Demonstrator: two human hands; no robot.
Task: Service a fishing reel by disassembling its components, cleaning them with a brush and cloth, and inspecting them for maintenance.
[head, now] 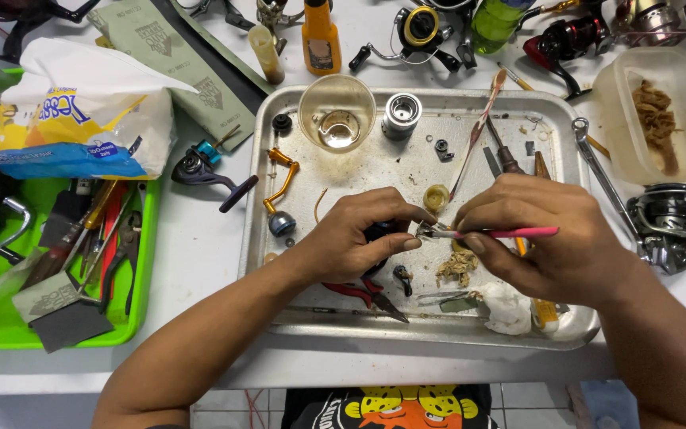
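- Left hand [359, 234]: fingers curled, pinching a small dark reel part [380, 235] over the metal tray [279, 262].
- Right hand [541, 230]: fingers pressed together on a pink-handled brush [510, 233], bristle tip touching the part.

We note a clear cup [337, 111] and metal spool [401, 116] on the metal tray [279, 278]; red pliers [363, 294] lie near its front. A green tray [146, 262] of tools sits left, a plastic tub [660, 119] right.
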